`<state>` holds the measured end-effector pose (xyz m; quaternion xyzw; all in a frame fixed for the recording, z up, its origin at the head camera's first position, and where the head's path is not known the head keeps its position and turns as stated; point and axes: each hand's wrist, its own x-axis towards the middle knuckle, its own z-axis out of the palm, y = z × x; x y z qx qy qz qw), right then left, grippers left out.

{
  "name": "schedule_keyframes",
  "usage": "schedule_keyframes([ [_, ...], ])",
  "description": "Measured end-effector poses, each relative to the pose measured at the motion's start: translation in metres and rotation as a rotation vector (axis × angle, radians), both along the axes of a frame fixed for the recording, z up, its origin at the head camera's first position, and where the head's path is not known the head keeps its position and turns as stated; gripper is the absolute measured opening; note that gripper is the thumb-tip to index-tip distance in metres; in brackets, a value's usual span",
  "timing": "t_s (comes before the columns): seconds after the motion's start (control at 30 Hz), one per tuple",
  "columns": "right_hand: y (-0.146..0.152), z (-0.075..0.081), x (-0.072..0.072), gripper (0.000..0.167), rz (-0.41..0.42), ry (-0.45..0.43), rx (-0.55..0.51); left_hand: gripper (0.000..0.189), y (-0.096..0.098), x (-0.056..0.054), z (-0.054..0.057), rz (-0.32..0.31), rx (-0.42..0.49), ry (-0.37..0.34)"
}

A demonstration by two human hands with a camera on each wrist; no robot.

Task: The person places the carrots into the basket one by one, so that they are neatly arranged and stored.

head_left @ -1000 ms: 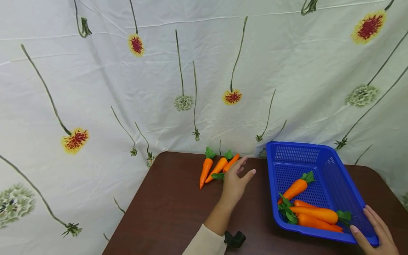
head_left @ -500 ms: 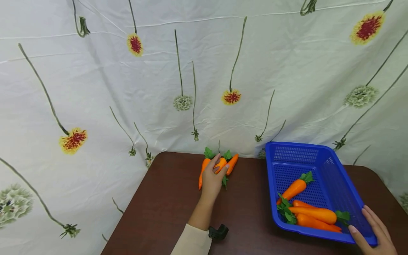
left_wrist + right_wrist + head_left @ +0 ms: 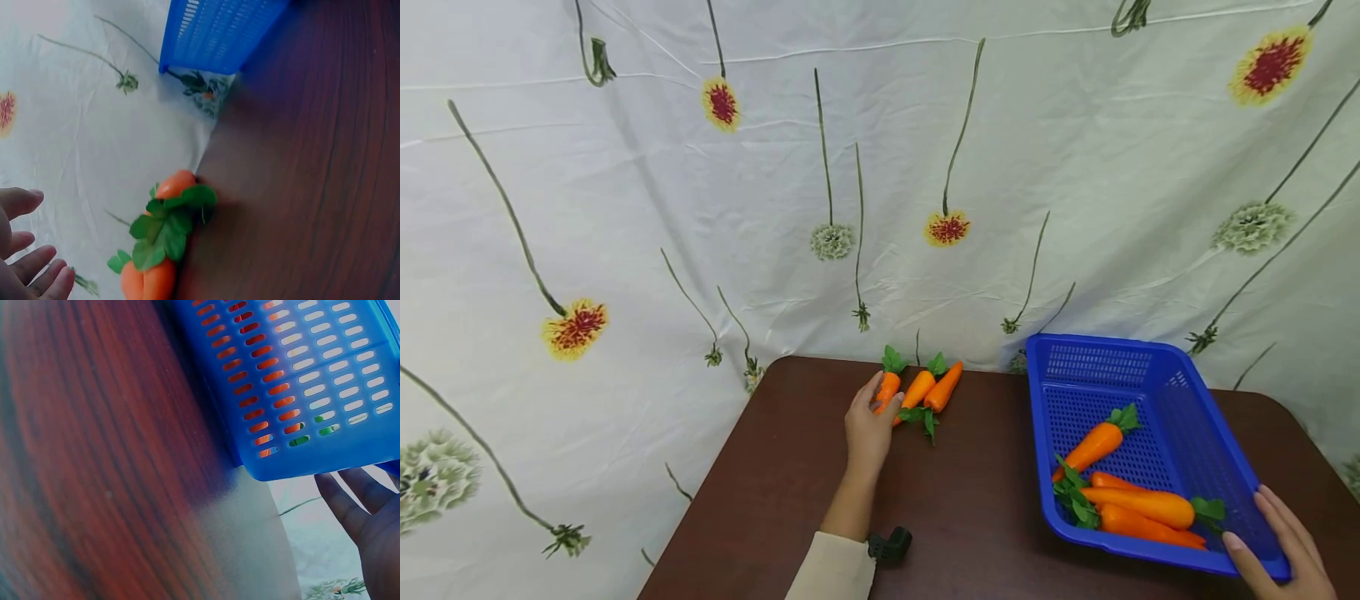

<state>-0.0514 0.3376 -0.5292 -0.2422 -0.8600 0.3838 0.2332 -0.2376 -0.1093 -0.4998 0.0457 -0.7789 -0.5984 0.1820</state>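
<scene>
My left hand (image 3: 868, 429) is over the lower part of the leftmost carrot (image 3: 889, 385), thumb and fingers spread around it. In the left wrist view the fingers (image 3: 40, 265) show apart with nothing between them. Beside it lie a middle carrot (image 3: 919, 387) and a right carrot (image 3: 944, 388), whose green leaves (image 3: 928, 419) point toward me. My right hand (image 3: 1288, 550) rests at the near right corner of a blue plastic basket (image 3: 1228, 433), its fingers fairly straight along the rim. Inside the basket lie several carrots (image 3: 1138, 502) with leafy tops.
The brown table (image 3: 760, 500) runs back to a white cloth (image 3: 775, 200) printed with flowers. A black wrist device (image 3: 890, 546) sits on my left wrist. The basket's slotted wall (image 3: 287, 387) shows orange and green through its holes.
My left hand has moved left, first from right of the loose carrots to over the middle one, then to the leftmost one. The right hand and basket have stayed put.
</scene>
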Motion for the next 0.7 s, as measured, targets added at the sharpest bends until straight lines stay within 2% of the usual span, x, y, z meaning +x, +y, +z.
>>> schedule_keyframes([
  [0.2, 0.001, -0.001, 0.000, 0.069, 0.008, -0.002, 0.001, 0.052, -0.017, -0.007, -0.011, 0.093, -0.010, -0.016],
  [0.3, 0.003, -0.002, 0.000, 0.069, 0.020, -0.008, 0.009, 0.053, -0.024, -0.010, -0.018, 0.121, -0.015, -0.037],
  [0.57, 0.004, -0.002, 0.000, 0.071, 0.049, -0.025, 0.024, 0.057, -0.034, -0.014, -0.032, 0.106, -0.064, -0.123],
  [0.7, 0.005, -0.002, 0.000, 0.072, 0.056, -0.034, 0.011, 0.058, -0.035, -0.014, -0.035, 0.067, -0.030, -0.192],
])
